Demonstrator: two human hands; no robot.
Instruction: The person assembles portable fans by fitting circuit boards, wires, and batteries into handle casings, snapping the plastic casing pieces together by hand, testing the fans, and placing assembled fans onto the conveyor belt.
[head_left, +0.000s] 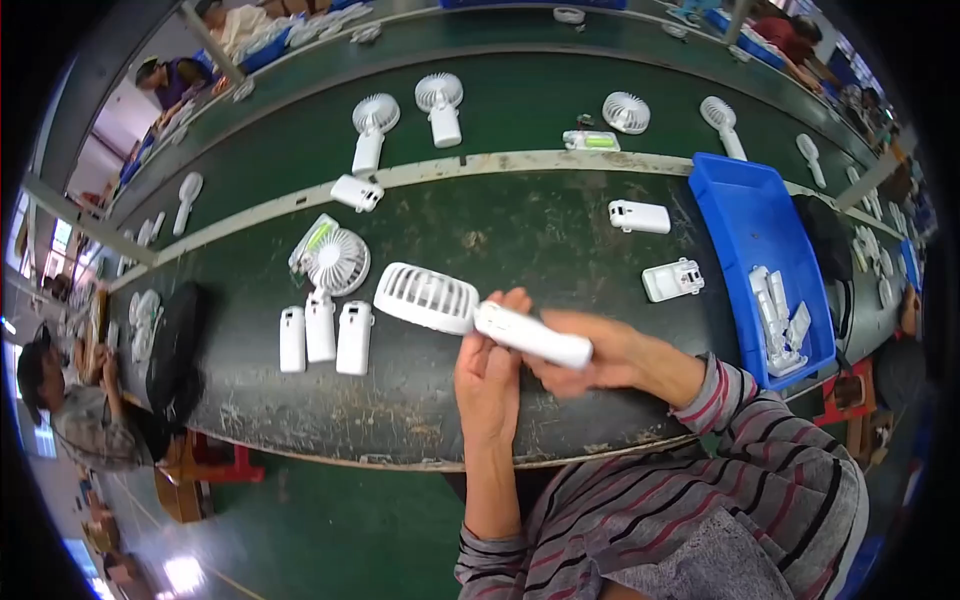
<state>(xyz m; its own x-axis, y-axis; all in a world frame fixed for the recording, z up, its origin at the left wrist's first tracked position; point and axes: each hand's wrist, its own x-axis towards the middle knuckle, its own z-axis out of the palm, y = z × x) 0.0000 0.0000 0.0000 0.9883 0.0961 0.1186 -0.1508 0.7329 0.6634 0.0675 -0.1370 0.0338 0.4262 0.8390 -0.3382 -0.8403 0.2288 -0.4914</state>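
Handheld fan [480, 318] handle is blurring with motion, partly covered by fingers. Right hand [600, 362] is wrapping its grip around the handle; left hand [487, 375] is pinching its upper end.

Few packages show. A clear plastic bag [311, 243] with a green strip lies on the desk [520, 240] just left of a white fan head. A second small clear packet [591, 141], also green inside, rests on the conveyor belt [520, 105] beyond.
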